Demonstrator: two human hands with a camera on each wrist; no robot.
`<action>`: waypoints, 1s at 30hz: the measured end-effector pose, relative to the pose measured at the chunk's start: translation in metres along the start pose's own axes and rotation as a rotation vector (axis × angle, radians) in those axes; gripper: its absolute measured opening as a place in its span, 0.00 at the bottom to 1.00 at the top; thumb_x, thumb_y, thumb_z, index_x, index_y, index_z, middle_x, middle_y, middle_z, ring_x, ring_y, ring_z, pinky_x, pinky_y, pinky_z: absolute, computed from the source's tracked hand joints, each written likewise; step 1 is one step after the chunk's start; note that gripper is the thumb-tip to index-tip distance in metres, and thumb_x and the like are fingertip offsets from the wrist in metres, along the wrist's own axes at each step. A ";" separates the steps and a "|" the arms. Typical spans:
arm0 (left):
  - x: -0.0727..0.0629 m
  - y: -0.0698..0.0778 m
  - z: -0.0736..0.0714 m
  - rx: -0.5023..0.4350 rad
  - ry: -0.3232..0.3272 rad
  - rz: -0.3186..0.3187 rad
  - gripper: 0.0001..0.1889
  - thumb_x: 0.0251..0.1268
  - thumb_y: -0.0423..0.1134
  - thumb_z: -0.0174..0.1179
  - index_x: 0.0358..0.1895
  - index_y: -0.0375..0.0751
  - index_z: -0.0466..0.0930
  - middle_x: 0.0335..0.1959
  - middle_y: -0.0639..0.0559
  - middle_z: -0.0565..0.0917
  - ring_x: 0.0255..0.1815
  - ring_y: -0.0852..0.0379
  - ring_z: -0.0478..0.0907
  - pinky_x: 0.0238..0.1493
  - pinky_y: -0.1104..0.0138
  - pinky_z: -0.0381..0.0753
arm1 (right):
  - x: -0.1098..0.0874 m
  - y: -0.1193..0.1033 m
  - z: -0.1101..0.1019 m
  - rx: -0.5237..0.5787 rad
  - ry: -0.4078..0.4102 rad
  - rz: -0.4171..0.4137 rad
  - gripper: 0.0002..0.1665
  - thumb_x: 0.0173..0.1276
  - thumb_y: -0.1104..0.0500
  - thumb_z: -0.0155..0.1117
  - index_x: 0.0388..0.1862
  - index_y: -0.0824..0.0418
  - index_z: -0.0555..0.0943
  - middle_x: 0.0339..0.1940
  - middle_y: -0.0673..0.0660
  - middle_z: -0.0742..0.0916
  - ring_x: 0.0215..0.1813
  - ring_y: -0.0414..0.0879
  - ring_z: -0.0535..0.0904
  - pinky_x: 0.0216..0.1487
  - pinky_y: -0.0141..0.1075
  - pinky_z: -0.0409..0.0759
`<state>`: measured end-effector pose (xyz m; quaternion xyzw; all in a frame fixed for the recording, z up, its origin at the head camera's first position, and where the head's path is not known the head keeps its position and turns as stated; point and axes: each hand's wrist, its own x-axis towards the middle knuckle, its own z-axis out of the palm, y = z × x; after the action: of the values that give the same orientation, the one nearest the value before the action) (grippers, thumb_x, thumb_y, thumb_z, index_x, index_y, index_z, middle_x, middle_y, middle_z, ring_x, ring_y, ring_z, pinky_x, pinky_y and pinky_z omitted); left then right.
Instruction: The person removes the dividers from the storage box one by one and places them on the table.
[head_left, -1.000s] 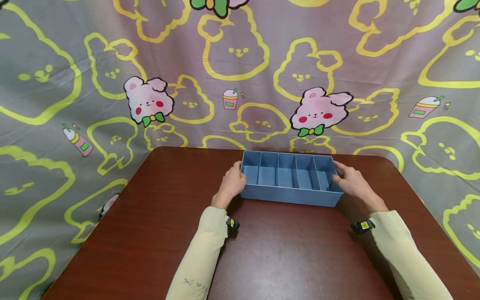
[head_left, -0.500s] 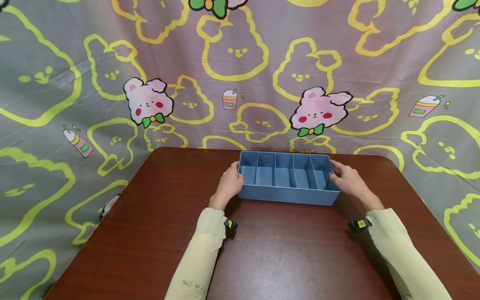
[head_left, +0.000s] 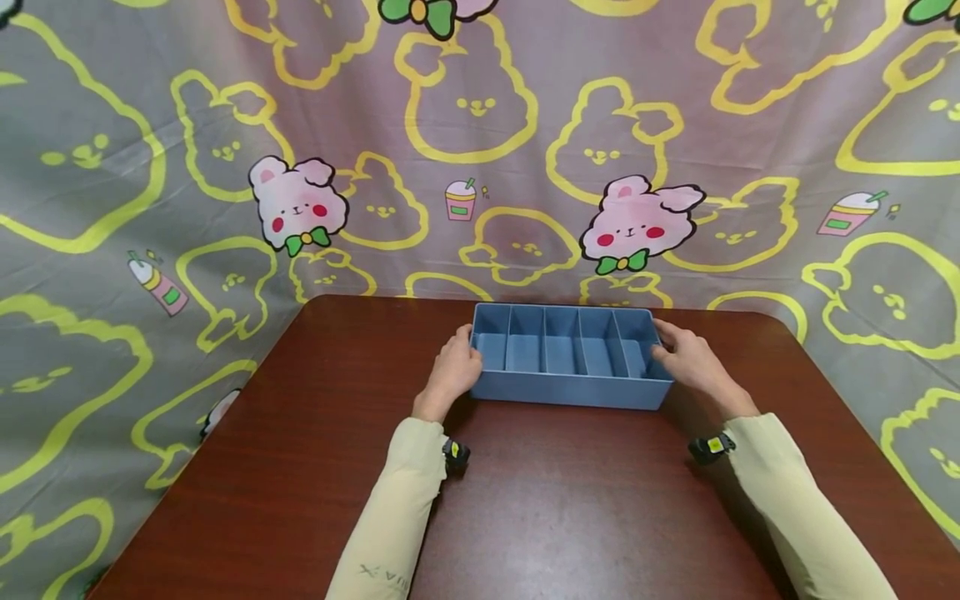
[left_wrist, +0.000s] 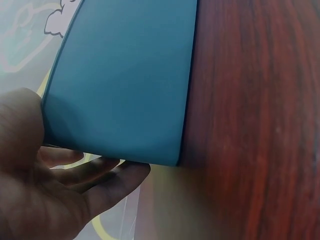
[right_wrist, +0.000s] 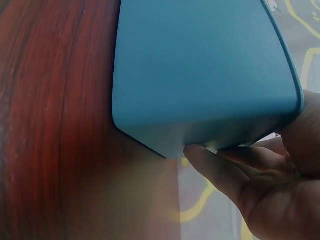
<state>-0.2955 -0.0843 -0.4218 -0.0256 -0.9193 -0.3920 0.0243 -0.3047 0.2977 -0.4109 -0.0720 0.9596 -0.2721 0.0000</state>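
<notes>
A blue divided storage box (head_left: 570, 390) stands on the table, its long side facing me and its row of several compartments bare inside. My left hand (head_left: 450, 368) grips the left end, thumb over the rim and fingers against the outer end wall. At the opposite end, my right hand (head_left: 697, 365) holds the box the same way. The left wrist view shows the smooth front wall of the box (left_wrist: 122, 80), with fingers (left_wrist: 117, 190) spread along its end. In the right wrist view, an index finger (right_wrist: 215, 167) touches the end wall low down.
The dark red-brown wooden table (head_left: 315, 433) has rounded far corners. Behind it and along both sides hangs a grey-pink curtain (head_left: 517, 75) with cartoon prints. The far rim of the box lies close to the table's back edge.
The box has slid a little to the left across the table, both hands moving along with it. Their hold at the two ends looks the same.
</notes>
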 end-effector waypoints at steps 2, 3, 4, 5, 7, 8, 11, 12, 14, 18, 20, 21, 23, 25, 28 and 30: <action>0.000 0.000 -0.001 0.003 0.002 -0.001 0.28 0.73 0.35 0.46 0.75 0.37 0.57 0.69 0.38 0.71 0.66 0.41 0.72 0.65 0.47 0.71 | 0.001 -0.001 0.000 -0.001 0.007 -0.004 0.36 0.73 0.59 0.52 0.76 0.70 0.56 0.69 0.76 0.70 0.46 0.59 0.79 0.40 0.42 0.74; 0.000 0.000 -0.001 0.005 0.002 -0.002 0.28 0.73 0.35 0.46 0.75 0.37 0.57 0.69 0.38 0.70 0.66 0.41 0.72 0.65 0.47 0.71 | 0.001 -0.001 0.000 -0.001 0.007 -0.006 0.36 0.73 0.59 0.52 0.76 0.70 0.56 0.69 0.76 0.71 0.45 0.58 0.79 0.40 0.42 0.73; 0.000 -0.001 -0.001 0.005 0.002 -0.002 0.28 0.73 0.35 0.46 0.75 0.37 0.57 0.69 0.38 0.70 0.67 0.41 0.71 0.66 0.47 0.70 | 0.001 -0.002 0.001 -0.004 0.009 -0.006 0.36 0.74 0.59 0.52 0.76 0.70 0.57 0.69 0.76 0.71 0.45 0.57 0.79 0.40 0.42 0.73; 0.000 -0.001 -0.001 0.005 0.000 -0.002 0.28 0.73 0.35 0.46 0.75 0.37 0.57 0.70 0.38 0.70 0.67 0.41 0.71 0.66 0.47 0.70 | 0.001 -0.002 0.001 -0.003 0.007 -0.004 0.36 0.74 0.59 0.52 0.76 0.70 0.57 0.69 0.76 0.71 0.45 0.57 0.79 0.40 0.42 0.73; 0.000 -0.003 -0.001 0.008 -0.002 0.002 0.28 0.73 0.35 0.45 0.75 0.37 0.56 0.70 0.38 0.70 0.67 0.40 0.71 0.66 0.47 0.70 | 0.001 -0.003 0.002 0.000 0.003 -0.003 0.36 0.74 0.59 0.52 0.76 0.70 0.56 0.69 0.76 0.71 0.45 0.57 0.79 0.40 0.42 0.74; 0.001 -0.003 -0.001 0.007 -0.001 0.003 0.28 0.73 0.36 0.45 0.75 0.37 0.56 0.70 0.38 0.70 0.67 0.40 0.71 0.66 0.47 0.70 | 0.002 -0.003 0.002 0.002 0.002 -0.004 0.36 0.74 0.58 0.52 0.76 0.70 0.56 0.69 0.76 0.71 0.45 0.57 0.79 0.40 0.42 0.74; 0.001 -0.005 -0.002 0.006 0.012 0.007 0.28 0.73 0.35 0.46 0.74 0.37 0.57 0.69 0.38 0.71 0.66 0.40 0.72 0.65 0.46 0.70 | 0.003 -0.004 0.003 0.011 0.000 -0.009 0.36 0.75 0.58 0.52 0.77 0.69 0.56 0.70 0.75 0.70 0.48 0.59 0.79 0.42 0.42 0.74; 0.002 -0.006 -0.002 0.006 0.018 0.009 0.28 0.72 0.35 0.46 0.74 0.37 0.58 0.68 0.38 0.71 0.66 0.40 0.72 0.65 0.46 0.70 | 0.004 -0.004 0.003 0.012 0.000 -0.012 0.36 0.75 0.58 0.52 0.77 0.69 0.56 0.70 0.75 0.70 0.50 0.59 0.79 0.42 0.42 0.74; 0.002 -0.007 -0.002 0.001 0.026 0.010 0.28 0.72 0.35 0.46 0.74 0.37 0.58 0.68 0.38 0.72 0.65 0.40 0.73 0.64 0.46 0.71 | 0.004 -0.005 0.004 0.016 -0.003 -0.014 0.36 0.75 0.58 0.52 0.77 0.69 0.56 0.70 0.75 0.70 0.51 0.59 0.79 0.43 0.42 0.74; 0.001 -0.007 -0.003 -0.006 0.026 0.012 0.28 0.72 0.35 0.46 0.74 0.37 0.58 0.67 0.38 0.72 0.64 0.40 0.73 0.63 0.46 0.72 | 0.006 -0.005 0.004 0.019 -0.005 -0.014 0.36 0.75 0.58 0.51 0.77 0.69 0.55 0.70 0.75 0.70 0.54 0.62 0.79 0.47 0.48 0.78; 0.001 -0.007 -0.004 -0.010 0.021 0.008 0.28 0.72 0.35 0.45 0.74 0.37 0.58 0.68 0.38 0.71 0.65 0.40 0.73 0.64 0.46 0.71 | 0.006 -0.005 0.005 0.022 -0.006 -0.013 0.36 0.75 0.58 0.51 0.77 0.68 0.55 0.70 0.75 0.69 0.57 0.65 0.78 0.51 0.53 0.78; 0.000 -0.008 -0.004 -0.011 0.019 0.005 0.28 0.72 0.35 0.45 0.74 0.38 0.58 0.68 0.38 0.71 0.65 0.40 0.72 0.64 0.46 0.71 | 0.006 -0.005 0.005 0.023 -0.007 -0.014 0.36 0.75 0.59 0.50 0.77 0.68 0.55 0.71 0.75 0.69 0.60 0.67 0.77 0.55 0.55 0.77; 0.000 -0.008 -0.005 -0.010 0.017 -0.001 0.28 0.73 0.35 0.45 0.74 0.38 0.58 0.68 0.39 0.71 0.65 0.41 0.73 0.64 0.46 0.71 | 0.007 -0.006 0.005 0.027 -0.009 -0.014 0.36 0.74 0.59 0.50 0.77 0.68 0.55 0.71 0.75 0.69 0.65 0.69 0.74 0.60 0.59 0.74; 0.000 -0.009 -0.006 -0.008 0.018 -0.006 0.28 0.73 0.35 0.45 0.74 0.39 0.58 0.68 0.39 0.71 0.64 0.41 0.73 0.64 0.47 0.72 | 0.008 -0.007 0.006 0.031 -0.010 -0.012 0.36 0.74 0.59 0.50 0.77 0.68 0.55 0.71 0.75 0.69 0.66 0.69 0.73 0.60 0.59 0.74; 0.001 -0.011 -0.006 -0.009 0.020 -0.007 0.28 0.72 0.35 0.45 0.74 0.39 0.58 0.67 0.39 0.72 0.64 0.41 0.73 0.64 0.47 0.72 | 0.009 -0.008 0.006 0.030 -0.003 -0.015 0.36 0.75 0.58 0.50 0.77 0.68 0.56 0.70 0.75 0.70 0.66 0.69 0.73 0.60 0.59 0.74; 0.001 -0.012 -0.006 -0.008 0.020 -0.005 0.28 0.72 0.35 0.45 0.74 0.39 0.58 0.67 0.39 0.72 0.64 0.41 0.73 0.64 0.47 0.72 | 0.009 -0.009 0.007 0.032 0.001 -0.020 0.35 0.75 0.58 0.50 0.77 0.68 0.56 0.70 0.74 0.70 0.64 0.68 0.74 0.58 0.58 0.75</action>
<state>-0.2972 -0.0975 -0.4262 -0.0194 -0.9176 -0.3958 0.0325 -0.3119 0.2849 -0.4115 -0.0814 0.9543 -0.2876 -0.0021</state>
